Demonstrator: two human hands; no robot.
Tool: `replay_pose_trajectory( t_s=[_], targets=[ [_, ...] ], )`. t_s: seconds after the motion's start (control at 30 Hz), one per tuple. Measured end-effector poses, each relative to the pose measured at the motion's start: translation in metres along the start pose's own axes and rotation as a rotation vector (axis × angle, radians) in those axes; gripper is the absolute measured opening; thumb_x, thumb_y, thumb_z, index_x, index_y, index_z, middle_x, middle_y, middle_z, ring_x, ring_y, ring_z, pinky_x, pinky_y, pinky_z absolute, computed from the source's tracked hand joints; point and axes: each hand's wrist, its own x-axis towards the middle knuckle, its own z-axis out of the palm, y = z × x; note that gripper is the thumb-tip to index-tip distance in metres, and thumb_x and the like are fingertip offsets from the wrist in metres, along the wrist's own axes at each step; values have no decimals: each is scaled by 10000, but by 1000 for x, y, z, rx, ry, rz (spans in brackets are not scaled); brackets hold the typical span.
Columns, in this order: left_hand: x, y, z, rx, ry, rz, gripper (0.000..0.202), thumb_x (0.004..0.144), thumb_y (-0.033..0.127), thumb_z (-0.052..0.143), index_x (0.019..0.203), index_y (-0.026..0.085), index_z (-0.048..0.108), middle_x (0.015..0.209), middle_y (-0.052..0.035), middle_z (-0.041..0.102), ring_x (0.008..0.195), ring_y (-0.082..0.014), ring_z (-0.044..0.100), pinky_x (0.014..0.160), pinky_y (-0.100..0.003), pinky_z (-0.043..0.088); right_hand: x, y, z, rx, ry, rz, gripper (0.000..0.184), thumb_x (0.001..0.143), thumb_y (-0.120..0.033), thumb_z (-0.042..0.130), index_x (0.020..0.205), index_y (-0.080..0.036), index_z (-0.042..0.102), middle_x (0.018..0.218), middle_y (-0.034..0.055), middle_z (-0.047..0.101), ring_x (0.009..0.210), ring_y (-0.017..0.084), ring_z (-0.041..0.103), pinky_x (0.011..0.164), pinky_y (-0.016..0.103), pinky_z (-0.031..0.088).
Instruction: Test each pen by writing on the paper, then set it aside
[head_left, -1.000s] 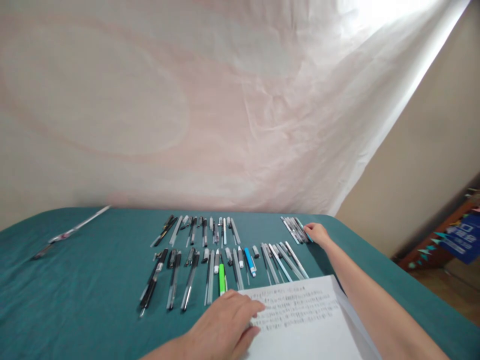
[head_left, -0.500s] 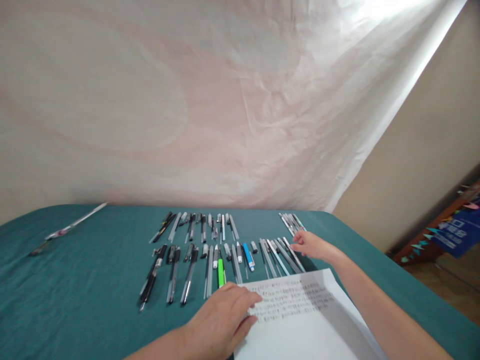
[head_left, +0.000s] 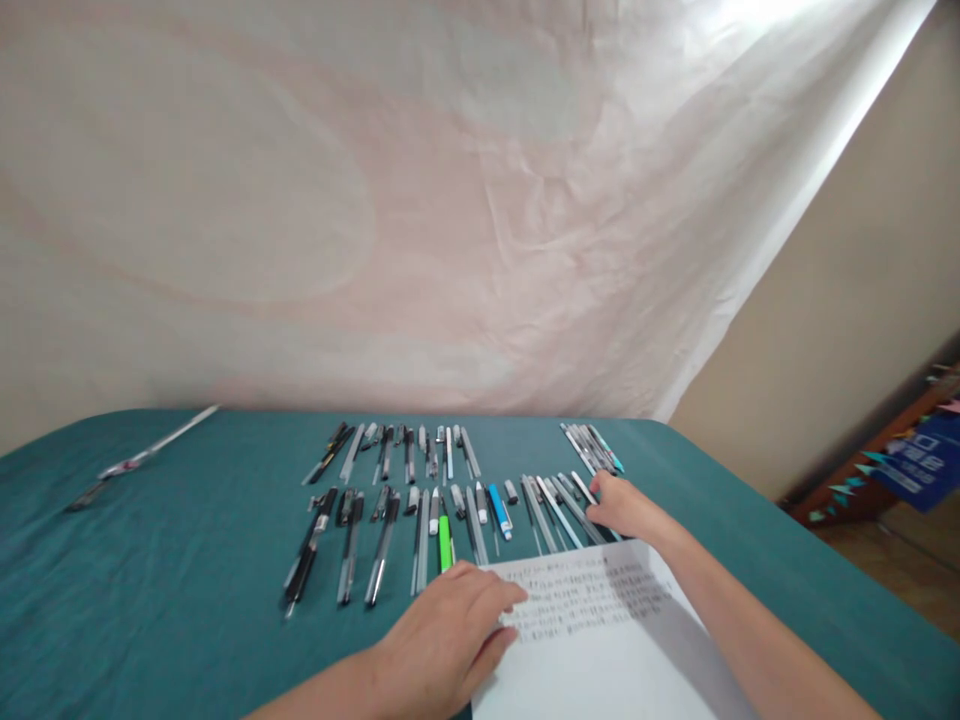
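Note:
My left hand lies flat with fingers spread on the left edge of a white sheet of paper covered in lines of writing. My right hand reaches across the sheet's far edge and rests its fingertips on a bunch of thin pale pens at the right end of the near row. Its fingers are curled down and I cannot make out whether they pinch a pen. A green pen and a blue pen lie in that same row.
Two rows of several pens lie on the teal tablecloth. A separate small bunch of pens sits at the far right. A long thin tool lies at the far left. A pale sheet hangs behind the table; a wooden shelf stands right.
My right hand has drawn back from the far right bunch of pens to the pale pens at the right end of the near row. The left hand has stayed on the paper.

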Motion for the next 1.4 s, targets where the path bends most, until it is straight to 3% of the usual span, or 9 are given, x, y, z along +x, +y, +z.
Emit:
replay_pose_trajectory(
  t_s=[0.27,0.37,0.5,0.63,0.8,1.03,1.13,1.3,1.4],
  targets=[
    [-1,2,-2,1,17,10,255,879,203,394,1121,222,472,1043,-62,611,939,-196,553,926,-361,377,-1,-3,-15,147,27,-5,89,547,-144,555,632,-162,538,499,-27,517,528,130,494,496,222,292],
    [-2,1,0,-10,53,-5,258,884,214,389,1128,225,472,1075,-63,602,968,-199,542,938,-360,368,-8,-17,-28,279,-3,-60,73,607,-162,502,666,-162,546,483,-53,486,463,98,450,450,208,285],
    [-2,2,-1,-72,87,-80,233,892,231,391,1096,223,503,1049,-55,603,951,-191,534,917,-342,378,-37,-62,-40,495,-93,-160,122,705,-226,454,784,-177,534,507,-73,473,426,84,447,424,196,353],
    [-1,4,-3,-219,173,-200,188,875,260,449,1029,199,537,972,-48,597,897,-179,528,837,-298,409,-73,-118,-40,996,-350,-281,123,695,-255,585,750,-177,508,520,-72,502,436,84,474,445,218,420],
    [4,3,-1,-515,316,-304,169,880,280,446,959,171,548,898,-38,609,825,-158,549,760,-258,425,-88,-157,-24,1102,-453,-344,164,691,-255,649,757,-162,530,515,-57,546,458,85,507,467,214,427],
    [9,-1,1,-667,393,-379,151,855,261,463,777,154,537,682,10,557,640,-123,520,616,-216,409,-84,-160,-13,1088,-402,-337,219,716,-341,654,771,-163,539,543,-45,549,495,86,513,481,205,431],
    [8,-2,3,-596,380,-404,162,852,263,469,749,158,537,647,19,544,624,-120,501,592,-210,382,-82,-155,-28,1107,-278,-348,229,732,-361,649,778,-165,541,558,-41,548,490,78,494,452,187,407],
    [7,-5,5,-537,369,-417,148,846,259,479,776,161,565,682,14,570,645,-126,510,600,-216,380,-73,-136,-64,1249,75,-349,206,751,-348,645,799,-170,552,701,-4,587,514,68,487,433,176,384],
    [7,-4,5,-530,360,-418,152,846,260,479,783,160,575,697,8,580,657,-128,517,604,-216,384,-70,-127,-77,1258,162,-355,202,746,-343,651,810,-176,556,735,0,587,511,67,478,421,176,377]
  ],
)
